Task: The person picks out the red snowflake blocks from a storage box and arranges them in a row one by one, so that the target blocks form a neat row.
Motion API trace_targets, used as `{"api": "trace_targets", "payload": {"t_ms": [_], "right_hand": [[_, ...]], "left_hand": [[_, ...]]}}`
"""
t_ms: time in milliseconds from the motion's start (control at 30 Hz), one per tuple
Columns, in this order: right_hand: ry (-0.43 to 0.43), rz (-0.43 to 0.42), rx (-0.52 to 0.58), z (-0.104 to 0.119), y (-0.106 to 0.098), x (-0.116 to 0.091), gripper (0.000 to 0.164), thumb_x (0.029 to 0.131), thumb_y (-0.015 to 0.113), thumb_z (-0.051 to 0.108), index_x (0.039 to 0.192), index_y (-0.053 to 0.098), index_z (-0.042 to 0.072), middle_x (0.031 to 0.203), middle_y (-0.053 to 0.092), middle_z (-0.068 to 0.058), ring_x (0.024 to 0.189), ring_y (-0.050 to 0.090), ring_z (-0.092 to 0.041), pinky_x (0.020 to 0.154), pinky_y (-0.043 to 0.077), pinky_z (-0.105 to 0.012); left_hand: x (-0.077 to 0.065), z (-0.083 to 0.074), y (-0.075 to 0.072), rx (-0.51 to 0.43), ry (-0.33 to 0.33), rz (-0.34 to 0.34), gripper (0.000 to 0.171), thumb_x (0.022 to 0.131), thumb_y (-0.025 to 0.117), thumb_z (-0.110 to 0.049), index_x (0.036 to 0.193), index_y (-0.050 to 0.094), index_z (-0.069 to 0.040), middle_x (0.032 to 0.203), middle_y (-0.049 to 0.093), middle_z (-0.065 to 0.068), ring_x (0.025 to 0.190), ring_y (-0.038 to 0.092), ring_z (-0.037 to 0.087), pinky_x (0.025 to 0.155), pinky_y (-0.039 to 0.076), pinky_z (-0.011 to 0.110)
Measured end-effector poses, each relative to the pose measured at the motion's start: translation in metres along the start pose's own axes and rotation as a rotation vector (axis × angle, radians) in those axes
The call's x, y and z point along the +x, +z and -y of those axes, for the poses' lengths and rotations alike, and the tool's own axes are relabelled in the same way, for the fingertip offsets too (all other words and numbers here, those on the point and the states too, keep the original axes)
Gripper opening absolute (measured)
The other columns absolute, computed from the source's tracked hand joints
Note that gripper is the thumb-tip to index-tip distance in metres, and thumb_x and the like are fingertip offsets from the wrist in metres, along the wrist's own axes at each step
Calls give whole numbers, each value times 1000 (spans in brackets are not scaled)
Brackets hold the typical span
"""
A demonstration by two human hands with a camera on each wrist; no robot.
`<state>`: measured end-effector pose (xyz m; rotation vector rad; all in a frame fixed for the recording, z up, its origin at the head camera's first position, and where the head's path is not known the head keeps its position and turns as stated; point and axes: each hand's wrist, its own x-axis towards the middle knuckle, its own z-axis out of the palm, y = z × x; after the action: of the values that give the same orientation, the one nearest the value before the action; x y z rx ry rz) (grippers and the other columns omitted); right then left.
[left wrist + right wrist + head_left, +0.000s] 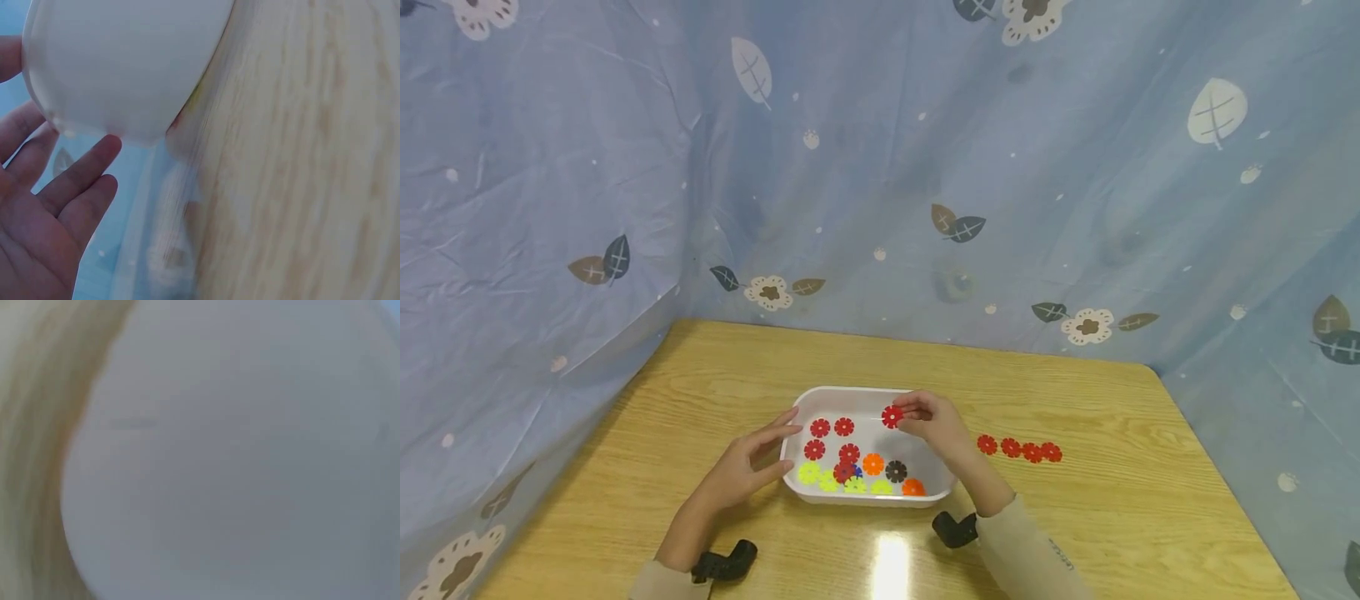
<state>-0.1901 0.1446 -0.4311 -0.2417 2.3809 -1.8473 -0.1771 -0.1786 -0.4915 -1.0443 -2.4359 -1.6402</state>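
Over the back right part of a white plastic tray (865,502), my right hand (934,427) pinches a red notched snowflake disc (892,416) between thumb and fingers. My left hand (747,468) spans the tray's left end, its extended fingers and thumb at the rim. In the left wrist view, fingertips (107,147) lie against the outside of the white tray (125,69). Inside the tray are several loose red discs (820,427), yellow-green discs (809,472), orange discs (872,463), a black disc (896,472) and a partly covered blue one. The right wrist view shows mostly the blurred tray wall (219,475).
Right of the tray, several red discs (1032,452) lie in a row on the wooden table (1097,517). A blue patterned cloth (880,167) hangs behind the table and along both sides. Black wrist mounts (955,530) sit on both forearms.
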Motion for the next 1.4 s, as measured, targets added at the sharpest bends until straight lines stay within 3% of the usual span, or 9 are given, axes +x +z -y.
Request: {"api": "trace_targets", "payload": {"t_ms": [300,567,833,900,1100,1167,1267,1333,1400], "right_hand": [[89,-204,7,-14,-62,-30,35,87,66,6,121,59,-2,115,62,-14,95,59,-9,80,52,-14],[127,-314,37,-47,-114,-59,46,92,63,16,130,49,-5,101,60,16,94,57,2,82,53,-17],[149,-425,117,-69,-153,-85,44,92,62,17,130,51,-2,98,61,20,92,58,6,80,52,-12],[168,-451,134,-75,-161,-91,43,92,63,18,130,52,0,97,61,21,90,59,6,79,52,-11],[277,-503,12,-90,-177,-106,46,93,62,24,132,51,3,93,58,30,87,56,12,76,50,-8],[287,-538,80,-94,-180,-107,41,92,62,20,129,54,5,91,60,28,86,57,11,75,51,-8],[282,-584,267,-99,-182,-106,29,91,63,11,120,62,9,89,63,19,85,61,6,77,53,-10],[286,-606,309,-103,-183,-105,23,90,63,7,111,67,15,87,64,17,84,62,4,77,54,-11],[303,-623,266,-105,-182,-104,22,90,63,6,109,68,16,86,63,18,83,61,5,76,54,-11]], "left_hand": [[0,-2,1,-8,1,2,43,89,65,-7,129,52,6,151,32,21,138,28,-1,107,32,13],[0,-3,1,17,-20,-5,44,89,65,-9,129,53,4,151,33,18,139,28,1,107,32,13],[0,-1,0,13,-26,0,45,89,65,-10,130,53,3,152,33,17,139,29,4,107,34,17],[0,-2,0,13,-29,2,45,89,65,-10,130,53,3,152,33,17,140,28,4,107,33,16],[1,-3,0,17,-23,5,44,89,65,-8,129,53,4,152,32,18,140,27,3,106,31,12],[1,-3,0,16,-23,6,44,89,65,-9,129,53,5,152,32,18,139,27,1,107,31,12],[1,-3,1,15,-22,6,44,89,65,-9,129,53,4,152,32,18,139,27,1,107,31,13],[1,-3,1,15,-21,4,44,89,65,-9,129,53,4,152,33,18,140,27,1,107,32,14],[1,-3,1,15,-24,1,44,89,65,-9,129,53,4,152,33,18,140,27,1,107,32,13]]}}
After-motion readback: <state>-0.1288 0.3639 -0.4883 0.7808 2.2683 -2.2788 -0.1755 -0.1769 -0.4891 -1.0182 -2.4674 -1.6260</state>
